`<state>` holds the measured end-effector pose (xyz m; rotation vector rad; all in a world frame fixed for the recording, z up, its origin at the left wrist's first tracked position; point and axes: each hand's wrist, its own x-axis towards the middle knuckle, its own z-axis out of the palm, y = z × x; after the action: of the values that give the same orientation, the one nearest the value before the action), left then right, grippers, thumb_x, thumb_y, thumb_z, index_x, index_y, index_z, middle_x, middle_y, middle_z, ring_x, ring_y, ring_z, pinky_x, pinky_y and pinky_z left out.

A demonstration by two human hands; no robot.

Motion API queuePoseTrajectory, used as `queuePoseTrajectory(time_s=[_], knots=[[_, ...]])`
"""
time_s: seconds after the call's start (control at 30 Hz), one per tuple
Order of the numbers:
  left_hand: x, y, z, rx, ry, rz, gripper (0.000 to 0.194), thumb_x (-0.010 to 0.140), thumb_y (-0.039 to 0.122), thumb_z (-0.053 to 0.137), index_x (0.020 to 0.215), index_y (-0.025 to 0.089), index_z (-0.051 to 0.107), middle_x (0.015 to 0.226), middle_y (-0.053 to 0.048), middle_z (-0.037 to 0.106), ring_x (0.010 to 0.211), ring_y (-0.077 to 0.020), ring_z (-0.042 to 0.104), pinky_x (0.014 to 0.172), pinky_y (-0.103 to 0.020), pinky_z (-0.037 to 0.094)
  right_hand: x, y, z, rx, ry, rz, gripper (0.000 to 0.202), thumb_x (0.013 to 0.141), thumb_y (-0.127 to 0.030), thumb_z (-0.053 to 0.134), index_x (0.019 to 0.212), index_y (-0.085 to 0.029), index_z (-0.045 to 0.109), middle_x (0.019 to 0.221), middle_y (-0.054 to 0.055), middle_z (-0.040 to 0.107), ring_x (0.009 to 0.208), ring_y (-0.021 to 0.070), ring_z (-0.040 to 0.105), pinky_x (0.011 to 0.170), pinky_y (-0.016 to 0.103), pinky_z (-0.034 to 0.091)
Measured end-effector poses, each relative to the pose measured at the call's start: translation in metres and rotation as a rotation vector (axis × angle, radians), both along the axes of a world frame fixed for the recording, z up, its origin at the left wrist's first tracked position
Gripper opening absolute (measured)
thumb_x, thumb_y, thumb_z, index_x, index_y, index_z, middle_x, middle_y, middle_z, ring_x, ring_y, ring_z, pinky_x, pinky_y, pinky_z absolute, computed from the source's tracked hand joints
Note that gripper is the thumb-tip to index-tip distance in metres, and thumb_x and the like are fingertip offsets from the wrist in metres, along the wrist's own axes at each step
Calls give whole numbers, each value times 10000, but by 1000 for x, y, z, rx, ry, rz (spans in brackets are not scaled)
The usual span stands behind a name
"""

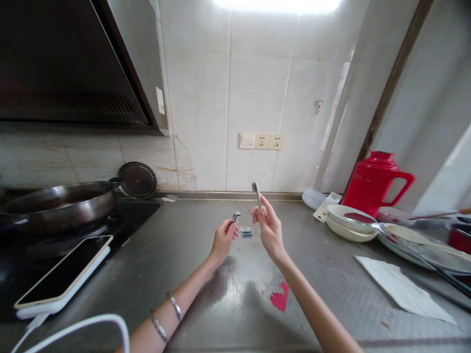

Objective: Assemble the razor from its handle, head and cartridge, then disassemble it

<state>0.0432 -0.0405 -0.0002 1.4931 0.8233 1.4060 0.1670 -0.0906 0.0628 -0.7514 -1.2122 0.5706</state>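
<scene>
My right hand (271,230) is closed round the handle of a small toothbrush-like brush (256,192), its dark bristle end pointing up. Pinched in my left hand (222,238) is a small shiny piece with black edges (236,216); its kind is too small to make out. The two hands are apart, raised over the metal counter (206,299). Between them, a small teal and silver item (247,234) lies on the counter, partly surrounded by tiny bits or wet marks.
A pan (62,208) sits on the stove at left, near a phone (66,274) on a white block with a cable (91,318). At right stand a red thermos (373,184), bowls (349,230) and a white paper (405,289). A red scrap (280,297) lies in front.
</scene>
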Motion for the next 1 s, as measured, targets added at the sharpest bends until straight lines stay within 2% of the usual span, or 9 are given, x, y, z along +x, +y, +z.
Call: queuePoseTrajectory(time_s=[0.07, 0.17, 0.23, 0.3, 0.43, 0.53, 0.63, 0.83, 1.0], knots=[[1, 2, -1, -27, -11, -6, 335, 775, 439, 492, 904, 138, 566, 682, -5, 567, 574, -92, 518, 538, -207, 412, 19, 30, -10, 27, -135, -81, 445, 821, -354, 488, 1253, -248, 504, 786, 16, 578, 663, 118, 480, 690, 261, 414], [0, 4, -3, -103, -44, -1, 393, 763, 478, 496, 958, 143, 564, 612, 32, 491, 500, -68, 447, 482, -185, 377, 39, 63, -43, -29, -243, -129, 446, 802, -378, 499, 1195, -178, 569, 799, 39, 628, 700, 141, 526, 691, 266, 427], [-1, 4, -4, -167, -70, -27, 416, 759, 504, 489, 967, 149, 555, 588, 50, 442, 454, -53, 395, 432, -172, 335, 48, 73, -64, -98, -285, -110, 445, 789, -399, 509, 1139, -145, 613, 765, 45, 651, 684, 151, 548, 665, 267, 439], [-2, 4, -5, -221, -87, -61, 425, 755, 518, 487, 961, 151, 547, 588, 57, 418, 427, -42, 355, 393, -165, 293, 54, 76, -76, -142, -312, -82, 433, 775, -409, 529, 1088, -134, 646, 739, 50, 668, 670, 158, 563, 650, 270, 447], [-2, 4, -8, -276, -99, -88, 428, 727, 515, 530, 936, 142, 543, 586, 68, 386, 411, -33, 316, 366, -164, 255, 56, 71, -72, -103, -311, -52, 378, 760, -399, 562, 1038, -168, 674, 852, 67, 695, 700, 167, 586, 670, 280, 457], [-1, 4, -9, -287, -99, -99, 410, 720, 507, 544, 897, 137, 537, 557, 80, 352, 401, -32, 293, 354, -162, 235, 52, 67, -67, -66, -355, -21, 347, 763, -379, 571, 1023, -178, 683, 838, 66, 695, 697, 165, 583, 657, 271, 451], [-1, 5, -9, -290, -120, -131, 386, 728, 503, 539, 860, 141, 521, 541, 88, 325, 389, -28, 265, 342, -157, 215, 51, 67, -71, -88, -395, 28, 340, 767, -371, 568, 1020, -175, 684, 836, 67, 694, 680, 162, 575, 638, 265, 444], [-4, 3, -3, -297, -168, -147, 320, 747, 457, 538, 826, 149, 505, 529, 94, 280, 379, -22, 221, 326, -143, 172, 50, 66, -74, -165, -339, 40, 339, 746, -381, 581, 987, -174, 699, 761, 50, 693, 626, 149, 555, 614, 267, 437], [-3, -2, 0, -400, -229, -256, 257, 758, 397, 548, 775, 145, 499, 516, 91, 291, 353, -15, 195, 315, -145, 119, 42, 62, -67, -174, -278, 68, 353, 732, -382, 594, 992, -167, 698, 643, 17, 644, 569, 120, 508, 565, 243, 411]])
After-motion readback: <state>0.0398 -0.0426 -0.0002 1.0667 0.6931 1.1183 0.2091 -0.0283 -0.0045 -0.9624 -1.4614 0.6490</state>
